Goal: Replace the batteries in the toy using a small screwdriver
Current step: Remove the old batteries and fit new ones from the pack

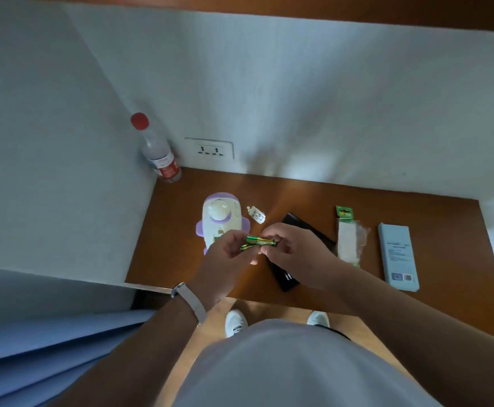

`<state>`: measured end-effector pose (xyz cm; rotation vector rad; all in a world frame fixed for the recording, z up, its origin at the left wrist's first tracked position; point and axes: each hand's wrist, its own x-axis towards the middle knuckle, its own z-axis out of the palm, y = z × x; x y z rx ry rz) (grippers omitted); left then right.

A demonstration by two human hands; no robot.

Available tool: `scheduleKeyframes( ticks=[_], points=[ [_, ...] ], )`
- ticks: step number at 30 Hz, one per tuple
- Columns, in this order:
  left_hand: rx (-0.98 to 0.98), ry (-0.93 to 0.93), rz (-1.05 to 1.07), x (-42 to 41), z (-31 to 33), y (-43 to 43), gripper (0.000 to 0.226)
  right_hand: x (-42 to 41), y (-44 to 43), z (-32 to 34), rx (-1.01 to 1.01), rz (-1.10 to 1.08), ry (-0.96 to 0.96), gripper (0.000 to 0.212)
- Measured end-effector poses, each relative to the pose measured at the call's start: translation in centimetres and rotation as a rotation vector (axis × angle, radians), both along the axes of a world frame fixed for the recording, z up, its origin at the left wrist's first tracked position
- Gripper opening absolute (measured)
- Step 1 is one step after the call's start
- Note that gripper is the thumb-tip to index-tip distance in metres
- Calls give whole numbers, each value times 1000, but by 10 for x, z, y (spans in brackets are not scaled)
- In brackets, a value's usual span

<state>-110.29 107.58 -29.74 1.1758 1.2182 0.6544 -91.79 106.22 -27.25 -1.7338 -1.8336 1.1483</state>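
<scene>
Pinching the batteries (pixel 259 241) crosswise, left grip (pixel 223 257) and right grip (pixel 295 254) share them — toy (pixel 220 215) just beyond the left grip.

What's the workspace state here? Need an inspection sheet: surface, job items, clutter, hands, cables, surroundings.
Surface: brown wooden desk set in a white-walled corner.
Job's things: white and purple toy lying on the desk; green batteries held just in front of it; small white piece beside the toy; green-topped blister pack; screwdriver not seen.
Clutter: black case partly under the right hand; light blue box; water bottle in the corner.
Grippers: left hand and right hand both pinch the batteries.
Cables: nothing seen.
Surroundings: wall socket, nothing plugged in.
</scene>
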Motion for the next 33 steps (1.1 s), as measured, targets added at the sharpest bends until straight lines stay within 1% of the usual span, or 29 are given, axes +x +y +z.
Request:
scheduleKeyframes(
  ticks=[4,6,8,13,16,20,24,27,28,30,31,33],
  points=[
    [-34,-98,-39,-31,-1,4,13,-30,3,-2,-4,-31,-1,18],
    [-41,-118,-59,-44,-3,5,16,-43,4,-3,11,-41,6,13],
    [-39,-116,-80,-54,-6,6,18,-52,3,-5,18,-41,19,8],
    [-18,-87,-112,-69,-10,9,19,-64,1,-7,4,-44,21,5],
    [-12,-67,-109,-72,-10,9,23,-66,2,-7,7,-41,0,9],
    [51,-16,-131,-73,-4,10,26,-71,8,-6,12,-18,-86,13],
    [37,-50,-75,-77,-1,15,22,-75,11,-5,13,-30,-67,13],
    [30,-74,-51,-78,1,18,23,-74,12,-3,23,-42,-67,6],
    [39,-65,-48,-77,1,19,24,-74,12,-2,29,-34,-72,8],
    [90,3,-65,-73,2,21,22,-72,13,-2,45,-7,-106,24],
    [125,42,-80,-71,3,22,21,-70,13,-3,45,6,-132,28],
    [217,131,-115,-68,3,23,18,-68,14,-6,52,31,-183,24]
  ],
)
